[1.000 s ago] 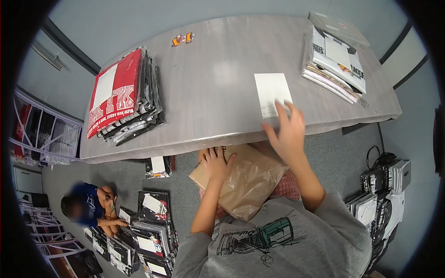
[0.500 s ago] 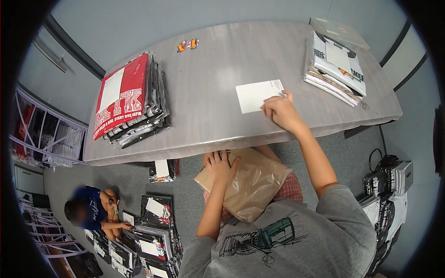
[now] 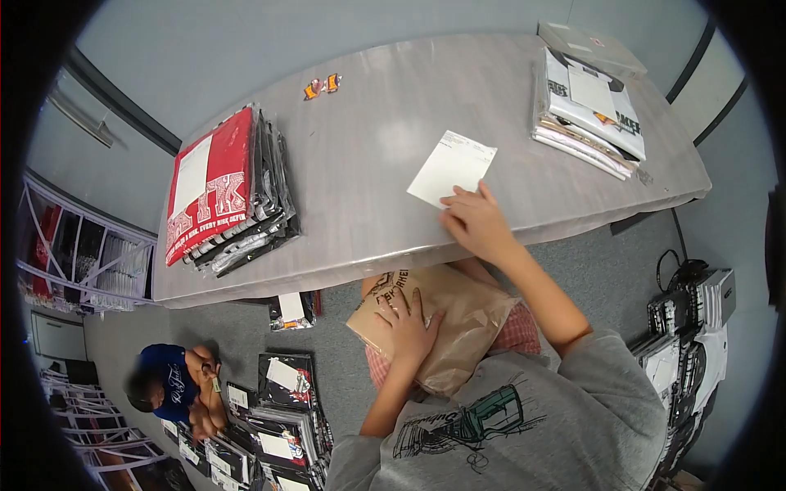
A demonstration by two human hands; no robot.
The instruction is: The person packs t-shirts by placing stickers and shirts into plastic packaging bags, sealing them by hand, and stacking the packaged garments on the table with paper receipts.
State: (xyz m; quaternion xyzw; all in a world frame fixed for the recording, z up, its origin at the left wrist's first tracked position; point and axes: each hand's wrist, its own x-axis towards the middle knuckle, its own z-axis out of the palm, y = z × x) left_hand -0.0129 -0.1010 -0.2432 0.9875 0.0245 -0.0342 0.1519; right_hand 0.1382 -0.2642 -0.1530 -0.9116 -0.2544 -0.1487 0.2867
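A white paper slip [image 3: 450,168] with small print lies tilted on the table. My right hand [image 3: 479,225] is at its lower edge, fingertips on or just beside the paper and fingers apart. Down on my lap rests a tan folded garment [image 3: 467,307] in a clear plastic bag, dark lettering showing near its top. My left hand [image 3: 409,331] lies flat across this bag with its fingers spread.
On the grey table [image 3: 360,188] stand a stack topped by a red bagged shirt [image 3: 213,184], a stack of white bagged shirts [image 3: 589,110] and small orange stickers [image 3: 322,87]. A co-worker [image 3: 176,385] sits on the floor by stacked black garments [image 3: 282,425].
The slip has turned on the table, and my right hand has moved down and slightly left to its lower edge. My left hand has shifted down the bag, uncovering more lettering.
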